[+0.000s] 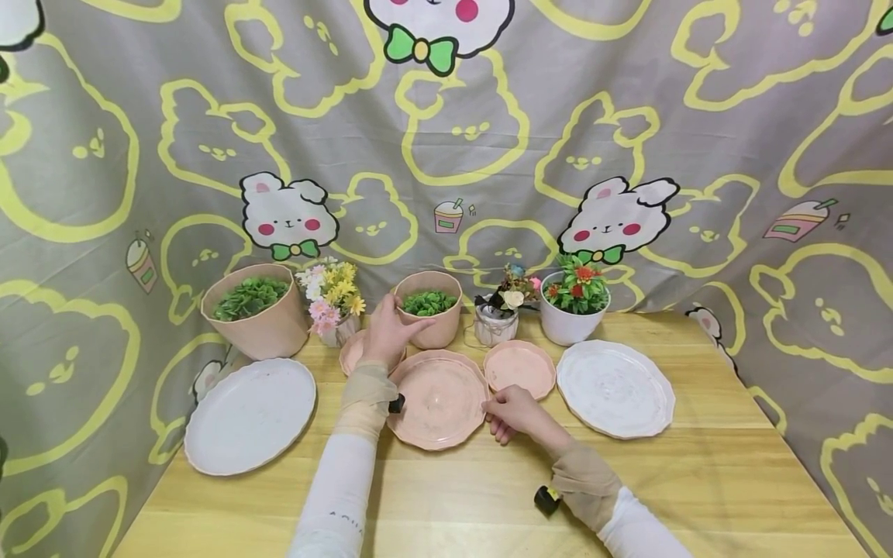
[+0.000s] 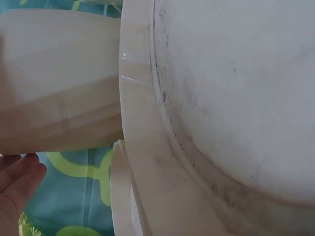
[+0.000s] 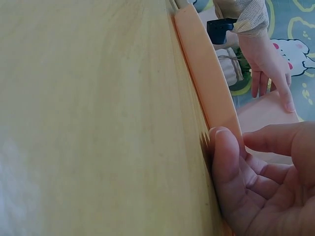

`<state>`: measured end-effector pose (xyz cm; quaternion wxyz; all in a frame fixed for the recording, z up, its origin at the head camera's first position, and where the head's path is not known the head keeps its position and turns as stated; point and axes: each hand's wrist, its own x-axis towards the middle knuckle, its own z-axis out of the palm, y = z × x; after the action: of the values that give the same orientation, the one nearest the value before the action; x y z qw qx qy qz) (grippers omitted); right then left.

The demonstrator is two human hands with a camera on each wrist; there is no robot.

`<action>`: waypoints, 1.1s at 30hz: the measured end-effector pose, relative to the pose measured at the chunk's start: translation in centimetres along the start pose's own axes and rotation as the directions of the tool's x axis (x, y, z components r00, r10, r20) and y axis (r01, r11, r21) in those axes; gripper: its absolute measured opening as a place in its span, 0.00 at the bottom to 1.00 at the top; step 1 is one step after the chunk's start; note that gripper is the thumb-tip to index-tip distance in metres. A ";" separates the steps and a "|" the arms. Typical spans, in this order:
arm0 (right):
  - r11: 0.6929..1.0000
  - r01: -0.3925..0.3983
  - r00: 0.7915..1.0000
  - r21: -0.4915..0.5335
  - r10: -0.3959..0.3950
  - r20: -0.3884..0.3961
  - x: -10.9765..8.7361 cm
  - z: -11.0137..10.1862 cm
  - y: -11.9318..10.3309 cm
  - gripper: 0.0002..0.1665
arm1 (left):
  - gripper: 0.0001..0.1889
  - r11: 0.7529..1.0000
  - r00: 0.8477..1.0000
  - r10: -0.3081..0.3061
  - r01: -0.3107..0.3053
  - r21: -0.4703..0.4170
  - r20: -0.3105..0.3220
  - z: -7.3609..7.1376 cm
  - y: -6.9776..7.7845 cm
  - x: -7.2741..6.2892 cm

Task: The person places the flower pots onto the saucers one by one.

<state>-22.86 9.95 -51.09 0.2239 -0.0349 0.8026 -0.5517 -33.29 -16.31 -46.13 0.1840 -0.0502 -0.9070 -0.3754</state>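
My left hand [image 1: 387, 333] touches the pink plant pot [image 1: 441, 329] with green leaves in the middle back. Its thumb lies across the front near the rim and its fingers stretch along the left side; in the left wrist view, straight fingertips [image 2: 30, 164] meet the pot's wall. My right hand [image 1: 519, 415] pinches the right rim of the large pink plant saucer [image 1: 438, 399] between thumb and forefinger, as the right wrist view shows at the saucer's edge [image 3: 209, 73]. This saucer lies in front of the pot. The left forearm partly hides a small pink saucer [image 1: 351, 353].
A larger pink pot [image 1: 261, 333] and a flower pot [image 1: 342, 331] stand back left. Back right are a small wrapped flower pot [image 1: 497, 329] and a white pot [image 1: 572, 322]. White saucers [image 1: 251, 418] [image 1: 614, 387] lie either side; another small pink saucer [image 1: 519, 368] is right of centre.
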 end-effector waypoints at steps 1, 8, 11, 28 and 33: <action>1.000 0.001 1.000 0.000 -0.001 0.001 0.0 0.0 0.0 0.18 | 0.40 1.000 1.000 0.001 -0.001 0.008 -0.006 0.0 0.0 0.0; 1.000 0.014 1.000 -0.004 -0.014 0.007 0.0 -0.1 0.0 0.18 | 0.38 1.000 1.000 -0.014 0.014 -0.010 -0.017 -0.4 0.4 -0.3; 1.000 0.010 1.000 -0.003 -0.010 0.009 0.0 -0.1 0.0 0.18 | 0.38 1.000 1.000 -0.009 0.009 -0.025 -0.020 -0.5 0.4 -0.6; 1.000 0.000 1.000 -0.010 0.000 -0.001 -0.1 -0.2 -0.1 0.18 | 0.37 0.993 0.995 0.049 -0.058 -0.104 -0.088 -2.5 1.4 -2.0; 1.000 0.003 1.000 -0.005 -0.003 0.007 -0.2 -0.2 -0.2 0.18 | 0.37 0.989 0.993 0.077 -0.087 -0.122 -0.084 -3.1 1.8 -3.0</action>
<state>-22.77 10.09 -50.80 0.2257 -0.0387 0.8032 -0.5500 -29.20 -17.02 -44.02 0.2314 -0.0842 -0.8708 -0.4255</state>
